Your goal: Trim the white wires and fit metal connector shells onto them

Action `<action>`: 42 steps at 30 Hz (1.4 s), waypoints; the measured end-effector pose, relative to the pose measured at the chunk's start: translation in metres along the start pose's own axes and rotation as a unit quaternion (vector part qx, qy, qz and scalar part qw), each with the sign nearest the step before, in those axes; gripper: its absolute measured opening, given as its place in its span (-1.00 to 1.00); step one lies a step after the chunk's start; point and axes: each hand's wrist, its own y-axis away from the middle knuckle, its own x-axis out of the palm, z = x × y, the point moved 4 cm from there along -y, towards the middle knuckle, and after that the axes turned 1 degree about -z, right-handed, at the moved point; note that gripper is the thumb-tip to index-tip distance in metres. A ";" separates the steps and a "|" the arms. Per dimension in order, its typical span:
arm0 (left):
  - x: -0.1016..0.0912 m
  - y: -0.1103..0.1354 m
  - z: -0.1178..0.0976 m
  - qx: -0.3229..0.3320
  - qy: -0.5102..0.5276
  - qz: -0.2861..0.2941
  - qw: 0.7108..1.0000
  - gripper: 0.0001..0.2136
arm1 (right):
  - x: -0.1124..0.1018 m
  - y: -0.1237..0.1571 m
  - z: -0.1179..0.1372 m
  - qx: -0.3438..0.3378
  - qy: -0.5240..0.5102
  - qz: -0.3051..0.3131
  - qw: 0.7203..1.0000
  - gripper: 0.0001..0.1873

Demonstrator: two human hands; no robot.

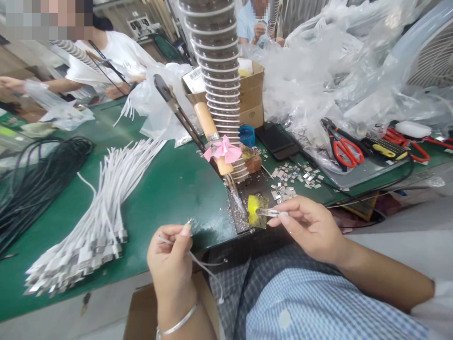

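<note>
Head view, worker's own hands and holdings:
- Left hand (171, 257): thumb and forefinger pinched together on a white cable (212, 274), its bared wire end (190, 221) pointing up over the bench edge; the cable's tail hangs below the fist. Silver bangle (182, 321) at the wrist.
- Right hand (313, 229): thumb and fingers clamped on a slim metal clip (268, 212), its far end overlapping a yellow sponge-like pad (253, 208); whether it presses on the pad cannot be told.

Between the hands:
- Soldering iron (206, 123), wooden handle, tilted, pink cloth (228, 150) tied on; its barrel runs down over a dark, speckled plate (233, 218).
- Ribbed hose (219, 61), upright, behind the iron.

Left of the bench, green top (152, 189):
- One bundle of white USB cables (102, 208), plugs toward the near edge.
- One heap of black cables (42, 174), beyond the bundle.

Right of the bench:
- Small circuit boards (299, 175), scattered, near the right hand.
- Black phone (276, 141); blue ring-shaped cap (247, 135).
- Red-handled cutters (348, 152) on a grey tray (361, 174).

Background:
- Cardboard box (252, 104); clear plastic bags (311, 71); fan (432, 56).
- Two co-workers, seated: one in white (113, 52), one in light blue (244, 26).
</note>
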 end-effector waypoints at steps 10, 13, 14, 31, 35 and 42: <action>0.000 0.001 0.001 0.002 -0.006 -0.007 1.000 -0.85 | -0.002 -0.027 -0.004 -0.025 0.114 0.026 0.993 -0.79; 0.001 0.002 0.001 0.004 -0.008 -0.014 1.000 -0.85 | -0.008 -0.038 -0.004 -0.030 0.142 0.040 0.989 -0.66; 0.001 0.002 0.000 0.007 -0.008 -0.016 1.000 -0.85 | -0.012 -0.040 -0.004 -0.029 0.134 0.029 0.990 -0.64; 0.011 -0.001 -0.001 -0.008 -0.032 -0.034 0.999 -0.77 | -0.075 -0.014 -0.027 -0.129 0.029 -0.087 0.987 -0.83; 0.014 0.000 -0.003 -0.002 -0.033 -0.047 0.998 -0.72 | -0.077 -0.013 -0.027 -0.152 0.012 -0.035 0.988 -0.87; 0.017 0.000 -0.006 -0.017 -0.046 -0.035 0.998 -0.68 | -0.073 -0.010 -0.021 -0.191 0.071 0.033 0.979 -0.86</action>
